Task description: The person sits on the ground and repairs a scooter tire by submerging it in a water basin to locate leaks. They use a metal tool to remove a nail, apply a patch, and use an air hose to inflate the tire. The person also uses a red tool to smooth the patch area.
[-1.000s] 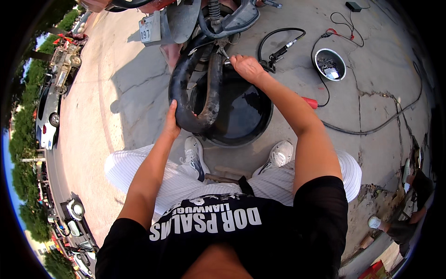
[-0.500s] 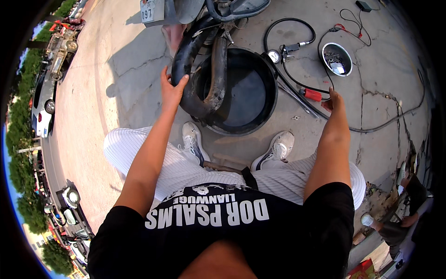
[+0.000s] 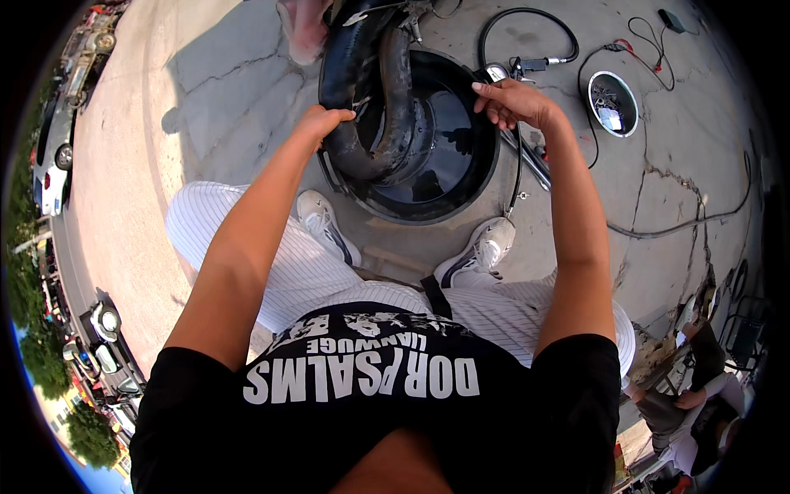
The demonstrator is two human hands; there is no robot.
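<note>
A black inflated inner tube (image 3: 362, 158) hangs down into a round black basin (image 3: 485, 169) of water, its lower bend at the basin's left side. My left hand (image 3: 327, 123) grips the tube's outer left side, thumb on top; its other fingers are mostly hidden. My right hand (image 3: 518, 104) hovers at the basin's right rim, fingers loosely bent and apart, with nothing in them. Beside it lies a pressure gauge (image 3: 495, 72) with an inflator hose (image 3: 484, 37). The red-handled tool is almost wholly hidden behind my right forearm.
A metal bowl (image 3: 612, 103) of small parts stands to the right, near cables and a small black box (image 3: 671, 20). A metal bar (image 3: 536, 169) lies right of the basin. My shoes (image 3: 484, 247) flank its near side. Another person (image 3: 699, 395) sits at lower right.
My right hand has moved left from beside the red-handled tool to the basin's right rim. My left hand stays on the inner tube. The view has shifted, and the tube's bend shows wet in the basin.
</note>
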